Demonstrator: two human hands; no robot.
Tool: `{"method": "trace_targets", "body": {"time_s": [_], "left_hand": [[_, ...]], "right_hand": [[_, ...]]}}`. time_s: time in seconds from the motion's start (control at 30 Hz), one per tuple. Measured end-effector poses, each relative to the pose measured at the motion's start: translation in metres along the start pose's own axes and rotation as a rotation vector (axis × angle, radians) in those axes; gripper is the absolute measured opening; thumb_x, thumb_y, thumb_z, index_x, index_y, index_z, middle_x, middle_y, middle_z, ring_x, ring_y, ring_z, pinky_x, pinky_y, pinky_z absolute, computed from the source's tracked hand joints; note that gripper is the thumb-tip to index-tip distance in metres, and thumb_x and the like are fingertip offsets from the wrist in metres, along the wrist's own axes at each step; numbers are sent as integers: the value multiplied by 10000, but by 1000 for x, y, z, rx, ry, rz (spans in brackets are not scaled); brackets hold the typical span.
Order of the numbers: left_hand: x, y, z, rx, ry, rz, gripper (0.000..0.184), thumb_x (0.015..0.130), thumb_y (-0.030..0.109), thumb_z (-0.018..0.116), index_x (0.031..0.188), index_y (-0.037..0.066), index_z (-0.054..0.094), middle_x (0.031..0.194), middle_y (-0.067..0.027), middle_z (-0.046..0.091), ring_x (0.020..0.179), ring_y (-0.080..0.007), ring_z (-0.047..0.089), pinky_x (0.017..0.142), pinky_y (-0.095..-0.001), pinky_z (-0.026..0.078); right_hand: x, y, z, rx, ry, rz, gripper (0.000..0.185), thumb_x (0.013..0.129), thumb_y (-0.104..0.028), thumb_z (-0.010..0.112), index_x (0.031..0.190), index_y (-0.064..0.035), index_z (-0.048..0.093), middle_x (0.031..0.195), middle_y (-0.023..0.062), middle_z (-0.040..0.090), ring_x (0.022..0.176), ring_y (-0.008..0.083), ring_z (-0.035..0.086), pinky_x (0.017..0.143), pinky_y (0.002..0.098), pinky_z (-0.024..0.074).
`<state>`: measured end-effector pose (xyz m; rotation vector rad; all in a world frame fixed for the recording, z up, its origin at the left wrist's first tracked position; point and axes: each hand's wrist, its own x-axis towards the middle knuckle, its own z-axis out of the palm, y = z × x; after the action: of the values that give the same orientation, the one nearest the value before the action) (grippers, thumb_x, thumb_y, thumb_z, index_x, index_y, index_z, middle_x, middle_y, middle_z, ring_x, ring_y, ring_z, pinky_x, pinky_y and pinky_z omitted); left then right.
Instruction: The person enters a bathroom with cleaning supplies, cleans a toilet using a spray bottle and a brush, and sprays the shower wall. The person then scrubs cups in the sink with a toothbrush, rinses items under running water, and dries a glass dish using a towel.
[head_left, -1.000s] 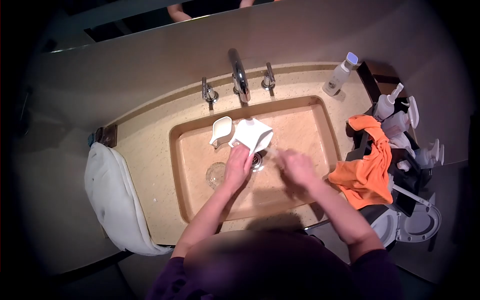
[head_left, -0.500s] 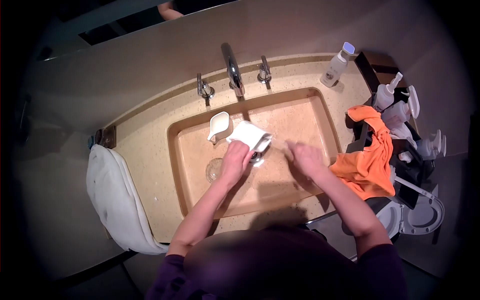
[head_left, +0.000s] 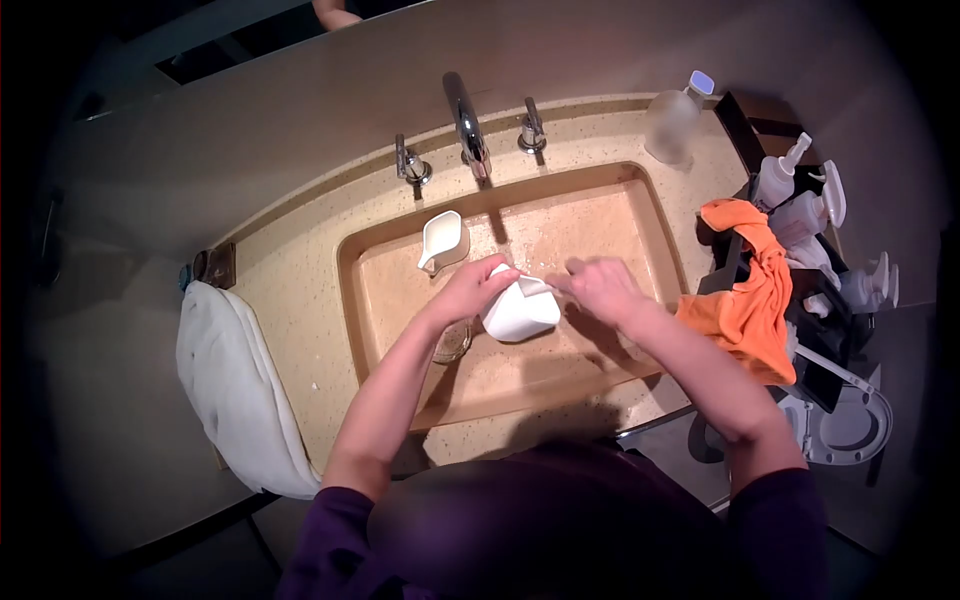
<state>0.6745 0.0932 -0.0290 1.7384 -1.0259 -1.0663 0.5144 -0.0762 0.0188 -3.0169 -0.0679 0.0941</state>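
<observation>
My left hand (head_left: 480,292) is closed on the rim of a white cup (head_left: 522,315), held tilted above the sink (head_left: 610,345). My right hand (head_left: 603,290) is closed at the cup's mouth, on a thin, pale tool whose kind I cannot make out; its end reaches the cup's opening. Near the sink's back left stands a second white vessel (head_left: 443,241) with a pointed end. A clear glass (head_left: 453,342) lies below my left wrist, partly hidden by the forearm.
Behind the sink rise a chrome faucet (head_left: 466,125) and two handles. A bottle (head_left: 674,128) stands at the back right. An orange cloth (head_left: 745,325) hangs by several pump bottles on the right. A white towel (head_left: 235,395) lies on the left, a toilet (head_left: 850,425) at lower right.
The white cup has turned and come toward me, its mouth now facing up and right. My left hand has shifted up its rim; my right hand has moved slightly left.
</observation>
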Motion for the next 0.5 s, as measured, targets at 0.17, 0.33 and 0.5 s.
{"method": "trace_targets", "body": {"time_s": [0.17, 0.33, 0.5], "left_hand": [[9, 8, -16, -345, -206, -214, 278, 941, 346, 453, 826, 100, 513, 678, 83, 489, 585, -11, 417, 492, -177, 350], [0, 17, -37, -173, -234, -185, 285, 931, 345, 476, 880, 80, 569, 724, 62, 546, 648, -16, 483, 546, -179, 403], [-11, 40, -27, 308, 113, 360, 206, 884, 211, 507, 972, 49, 598, 904, -61, 603, 871, -160, 553, 749, -291, 443]], "right_hand": [[4, 9, -44, -117, 281, -213, 322, 715, -140, 583, 1022, -216, 638, 703, 37, 527, 608, 199, 574, 529, 307, 485], [-28, 3, -26, 78, -142, -27, 212, 823, -234, 567, 1017, -181, 634, 674, 41, 541, 573, 178, 538, 504, 303, 456], [-32, -25, -17, 967, -372, 408, 227, 898, -263, 511, 1070, -157, 614, 622, 66, 515, 511, 171, 467, 481, 266, 427]]}}
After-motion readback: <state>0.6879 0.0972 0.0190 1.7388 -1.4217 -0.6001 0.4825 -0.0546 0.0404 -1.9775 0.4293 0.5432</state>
